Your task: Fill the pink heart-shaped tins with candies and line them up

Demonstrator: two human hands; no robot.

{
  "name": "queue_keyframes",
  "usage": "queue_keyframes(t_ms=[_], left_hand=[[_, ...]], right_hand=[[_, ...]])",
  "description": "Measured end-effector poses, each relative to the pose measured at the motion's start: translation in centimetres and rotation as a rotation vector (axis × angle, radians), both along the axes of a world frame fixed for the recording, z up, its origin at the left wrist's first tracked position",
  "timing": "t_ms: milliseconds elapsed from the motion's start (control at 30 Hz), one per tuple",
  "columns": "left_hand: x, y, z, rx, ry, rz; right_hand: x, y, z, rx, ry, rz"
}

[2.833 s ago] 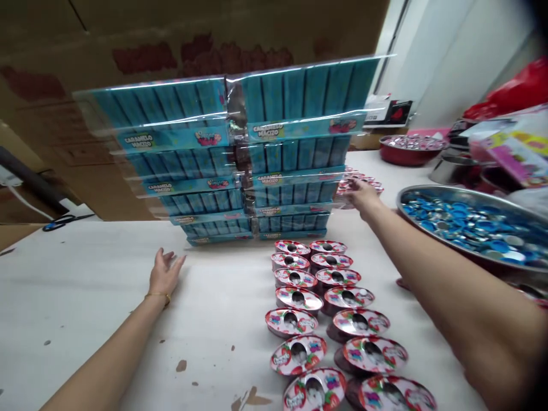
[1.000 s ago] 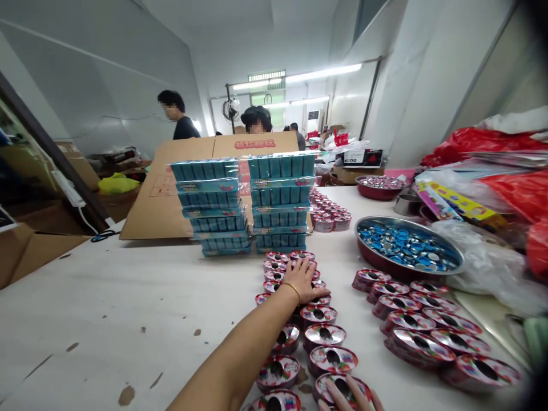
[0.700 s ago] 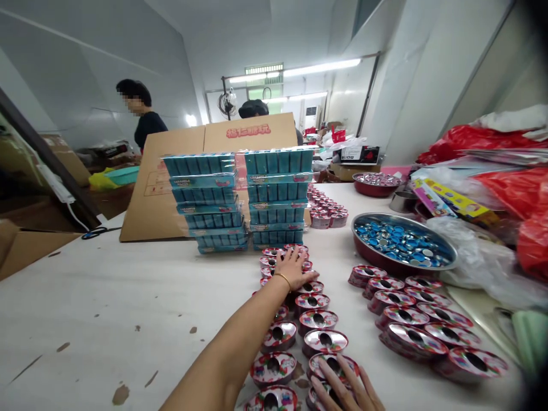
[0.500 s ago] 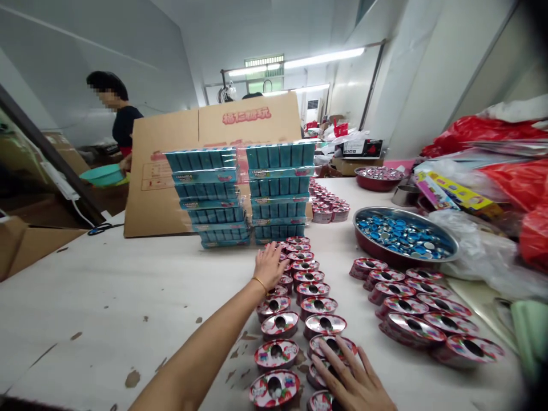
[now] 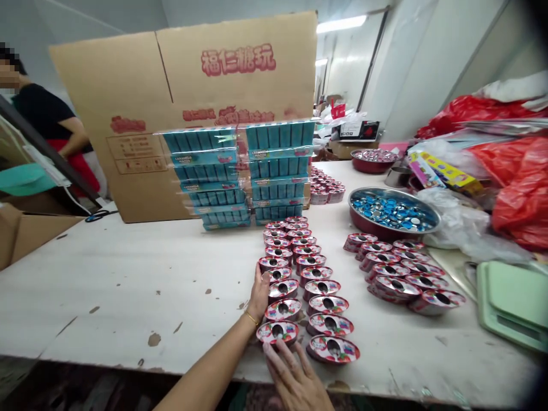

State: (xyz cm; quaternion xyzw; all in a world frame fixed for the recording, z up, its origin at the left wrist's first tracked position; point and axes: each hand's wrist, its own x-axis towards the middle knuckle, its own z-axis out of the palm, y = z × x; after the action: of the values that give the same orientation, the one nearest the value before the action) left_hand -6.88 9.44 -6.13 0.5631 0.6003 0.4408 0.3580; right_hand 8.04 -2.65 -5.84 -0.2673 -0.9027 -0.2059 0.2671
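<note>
Two long rows of oval red-and-white tins (image 5: 282, 310), each with a dark round hole in its top, run away from me across the table. My left hand (image 5: 258, 294) lies along the outer side of the left row, fingers stretched and touching the tins about midway. At the near end of that row, my right hand (image 5: 293, 374) has its fingers spread against the front of the closest tin (image 5: 277, 333). Neither hand grasps anything. The right row's nearest tin (image 5: 334, 349) stands just right of my right fingertips.
Behind the rows stand stacks of blue display packs (image 5: 280, 151) before a large cardboard box (image 5: 132, 74). To the right are more oval tins (image 5: 394, 285), a bowl (image 5: 355, 220) of blue-and-silver caps and a green scale (image 5: 509, 285). At far left, a person (image 5: 47, 114) stands.
My left hand has drawn back toward me, from the far tins to the left row's side. My right hand has moved left, off the right row's tops to the left row's near end.
</note>
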Motion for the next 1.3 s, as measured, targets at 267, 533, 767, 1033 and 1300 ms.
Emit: queue_keyframes(t_ms=[267, 533, 767, 1033, 1300], left_hand=[[-0.3, -0.2, 1.4, -0.101, -0.018, -0.041], [-0.1, -9.2, -0.4, -0.058, -0.193, 0.134], [3.9, -8.0, 1.6, -0.11, -0.048, 0.182], [-8.8, -21.0, 2.0, 0.003, 0.078, 0.426], [-12.9, -36.0, -3.9, -0.276, 0.025, 0.619]], right_hand=[[1.3, -0.7, 1.7, -0.085, -0.035, -0.042], [6.2, -0.5, 2.5, -0.37, 0.355, -0.499], [7.2, 0.9, 1.6, -0.517, 0.451, -0.486], [9.7, -2.4, 3.7, -0.42, 0.32, -0.444], [9.0, -0.1, 3.0, -0.33, -0.015, -0.303]])
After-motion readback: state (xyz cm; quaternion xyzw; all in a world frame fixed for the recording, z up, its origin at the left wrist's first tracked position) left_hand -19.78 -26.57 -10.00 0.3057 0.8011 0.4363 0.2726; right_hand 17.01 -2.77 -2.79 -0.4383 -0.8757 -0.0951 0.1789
